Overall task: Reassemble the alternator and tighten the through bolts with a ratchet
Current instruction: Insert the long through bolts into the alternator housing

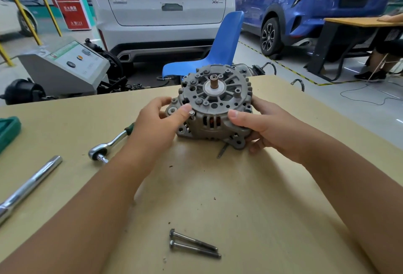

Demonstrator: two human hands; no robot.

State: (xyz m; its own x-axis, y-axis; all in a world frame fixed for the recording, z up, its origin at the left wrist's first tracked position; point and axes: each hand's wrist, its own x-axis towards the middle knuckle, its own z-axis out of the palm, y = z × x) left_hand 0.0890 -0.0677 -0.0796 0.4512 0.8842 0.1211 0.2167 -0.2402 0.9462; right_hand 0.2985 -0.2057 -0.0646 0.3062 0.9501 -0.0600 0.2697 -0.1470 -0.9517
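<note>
Two loose bolts [194,243] nearest, alternator [214,103] between both hands' fingertips [234,114]

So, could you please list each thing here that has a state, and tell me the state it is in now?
alternator: upright on table, shaft up, held on both sides
left hand: pinching a through bolt at the housing edge
right hand: gripping the alternator's side
two loose bolts: lying on table, not fitted
ratchet: lying on table, untouched
long chrome bar: lying on table, untouched
</note>
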